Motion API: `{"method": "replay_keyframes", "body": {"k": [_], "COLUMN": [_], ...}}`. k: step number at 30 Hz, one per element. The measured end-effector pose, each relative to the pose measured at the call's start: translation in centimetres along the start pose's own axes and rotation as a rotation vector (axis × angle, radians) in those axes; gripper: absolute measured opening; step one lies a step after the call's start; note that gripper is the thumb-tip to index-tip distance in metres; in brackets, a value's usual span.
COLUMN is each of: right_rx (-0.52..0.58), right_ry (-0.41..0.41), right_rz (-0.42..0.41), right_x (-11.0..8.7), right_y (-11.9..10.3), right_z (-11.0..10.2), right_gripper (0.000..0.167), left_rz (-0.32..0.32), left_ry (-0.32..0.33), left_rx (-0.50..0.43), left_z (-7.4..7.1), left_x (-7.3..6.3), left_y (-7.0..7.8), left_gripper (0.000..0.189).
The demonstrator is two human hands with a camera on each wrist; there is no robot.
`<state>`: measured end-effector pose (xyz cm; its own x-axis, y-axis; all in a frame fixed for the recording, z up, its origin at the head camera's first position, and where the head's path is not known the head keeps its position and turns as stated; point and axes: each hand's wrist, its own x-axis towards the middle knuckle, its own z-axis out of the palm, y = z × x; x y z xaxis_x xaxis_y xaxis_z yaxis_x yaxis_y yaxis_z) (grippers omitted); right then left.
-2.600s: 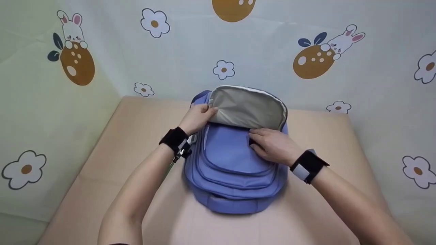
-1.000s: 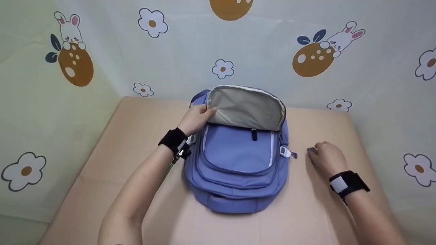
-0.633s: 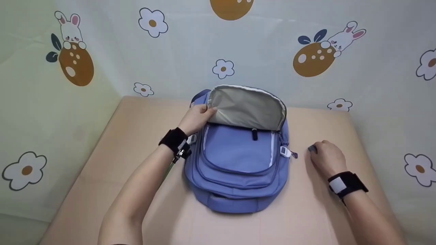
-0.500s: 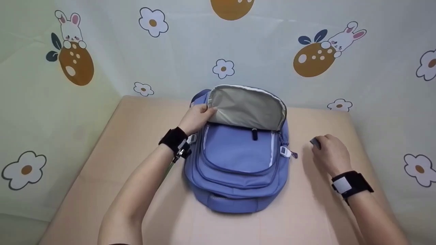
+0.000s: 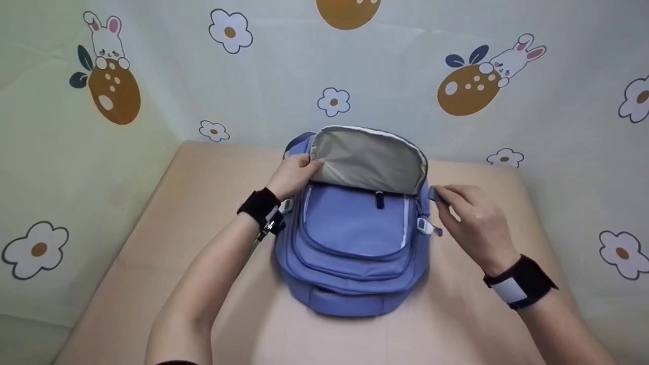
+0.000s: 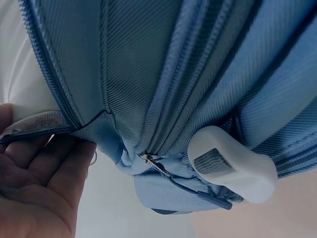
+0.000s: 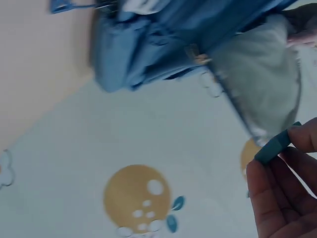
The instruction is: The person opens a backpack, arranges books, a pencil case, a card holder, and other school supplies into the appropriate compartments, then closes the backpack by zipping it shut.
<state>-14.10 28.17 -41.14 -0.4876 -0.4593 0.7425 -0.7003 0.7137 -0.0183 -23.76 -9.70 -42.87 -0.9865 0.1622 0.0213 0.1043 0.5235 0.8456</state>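
Note:
A blue backpack (image 5: 355, 223) lies on its back, its front pocket unzipped and the grey-lined flap (image 5: 370, 157) folded up. My left hand (image 5: 291, 175) pinches the flap's left edge; in the left wrist view, the fingers (image 6: 69, 173) curl under that edge. Just off the backpack's right side, my right hand (image 5: 476, 220) pinches a small blue-grey block (image 5: 435, 194) between thumb and fingertips. In the right wrist view the block (image 7: 273, 147) looks teal and flat-sided; its exact kind is unclear. The pocket's inside is hidden from view.
A black zipper pull (image 5: 380, 200) hangs at the pocket's mouth. White buckles (image 5: 425, 226) sit on the backpack's sides, one (image 6: 230, 163) close in the left wrist view. The peach-covered table (image 5: 203, 203) backs onto a printed cloth (image 5: 274, 76).
My right hand left the pocket area for the table at right, took hold of the small block, then lifted it and came back left towards the backpack. My left hand stayed at the flap.

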Motion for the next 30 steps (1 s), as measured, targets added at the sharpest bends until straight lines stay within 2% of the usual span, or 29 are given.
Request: {"method": "replay_keyframes", "body": {"k": [4, 10, 15, 20, 30], "right_rx": [0.075, 0.124, 0.103, 0.039, -0.054], "right_ry": [-0.044, -0.195, -0.316, -0.403, -0.406], "right_rz": [-0.077, -0.173, -0.177, -0.182, -0.201], "right_x": [1.6, 3.6, 5.0, 5.9, 5.8], "right_y": [-1.6, -3.4, -4.2, -4.4, -4.9], "right_z": [1.8, 6.4, 9.6, 10.9, 11.7], "right_gripper": [0.030, 0.021, 0.012, 0.007, 0.006], "left_rz": [0.009, 0.015, 0.022, 0.018, 0.019], "left_ry": [0.010, 0.009, -0.003, -0.010, 0.003], "left_rx": [0.003, 0.007, -0.011, -0.018, -0.021], "left_z": [0.0, 0.2, 0.4, 0.3, 0.1], "left_x": [0.0, 0.1, 0.0, 0.0, -0.1], "left_y": [0.0, -0.2, -0.2, -0.1, -0.3], "left_gripper": [0.039, 0.038, 0.037, 0.036, 0.037]}}
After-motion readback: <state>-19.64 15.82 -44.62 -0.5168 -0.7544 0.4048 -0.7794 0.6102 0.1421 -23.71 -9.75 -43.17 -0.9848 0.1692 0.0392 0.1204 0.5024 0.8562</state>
